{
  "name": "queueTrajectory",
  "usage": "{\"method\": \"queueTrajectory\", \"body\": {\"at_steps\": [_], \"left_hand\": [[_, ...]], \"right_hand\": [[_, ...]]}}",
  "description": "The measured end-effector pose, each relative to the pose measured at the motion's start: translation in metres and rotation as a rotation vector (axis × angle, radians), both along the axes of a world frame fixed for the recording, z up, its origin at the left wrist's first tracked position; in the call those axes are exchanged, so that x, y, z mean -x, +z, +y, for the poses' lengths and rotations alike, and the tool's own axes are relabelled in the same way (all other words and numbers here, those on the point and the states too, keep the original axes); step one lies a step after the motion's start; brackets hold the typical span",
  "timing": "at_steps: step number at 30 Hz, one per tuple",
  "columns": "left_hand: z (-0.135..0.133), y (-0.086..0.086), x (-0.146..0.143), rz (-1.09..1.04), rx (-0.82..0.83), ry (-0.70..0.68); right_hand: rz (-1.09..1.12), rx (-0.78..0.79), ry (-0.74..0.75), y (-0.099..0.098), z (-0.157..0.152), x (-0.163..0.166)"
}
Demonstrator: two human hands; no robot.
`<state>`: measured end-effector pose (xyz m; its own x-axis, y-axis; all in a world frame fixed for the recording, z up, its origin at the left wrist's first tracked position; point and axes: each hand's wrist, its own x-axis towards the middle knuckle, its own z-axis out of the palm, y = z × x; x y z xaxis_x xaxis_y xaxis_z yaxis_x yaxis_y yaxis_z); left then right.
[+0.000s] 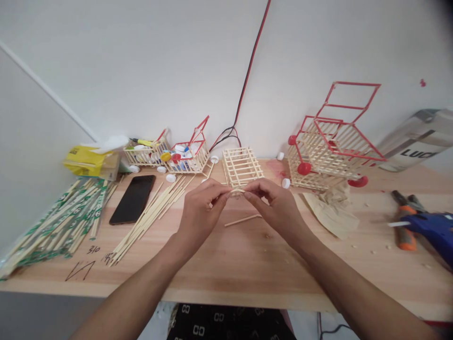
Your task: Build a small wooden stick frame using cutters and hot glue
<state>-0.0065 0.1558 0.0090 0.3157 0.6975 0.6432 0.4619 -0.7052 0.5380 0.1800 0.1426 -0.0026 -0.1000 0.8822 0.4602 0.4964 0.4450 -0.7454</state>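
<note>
My left hand (201,208) and my right hand (274,203) meet over the middle of the wooden table (247,264). Both pinch the near edge of a small lattice frame of bamboo sticks (242,166), which tilts up and away from me. Fingers of both hands are closed on a short stick at that edge. One loose short stick (243,220) lies on the table just below my hands.
A pile of bare sticks (152,212), a black phone (133,199) and wrapped chopsticks (60,222) lie at the left. Small stick carts (184,153) stand at the back, a larger red-trimmed cart (329,141) at the right. A blue glue gun (432,226) and pliers (403,222) lie far right.
</note>
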Motion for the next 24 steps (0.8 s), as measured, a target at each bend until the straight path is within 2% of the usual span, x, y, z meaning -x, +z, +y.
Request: {"method": "queueTrajectory", "body": {"at_steps": [24], "left_hand": [[-0.0010,-0.0010,-0.0012,-0.023,0.025,0.005]], "right_hand": [[0.008,-0.039,0.011,-0.0018,0.0022,-0.0011]]}}
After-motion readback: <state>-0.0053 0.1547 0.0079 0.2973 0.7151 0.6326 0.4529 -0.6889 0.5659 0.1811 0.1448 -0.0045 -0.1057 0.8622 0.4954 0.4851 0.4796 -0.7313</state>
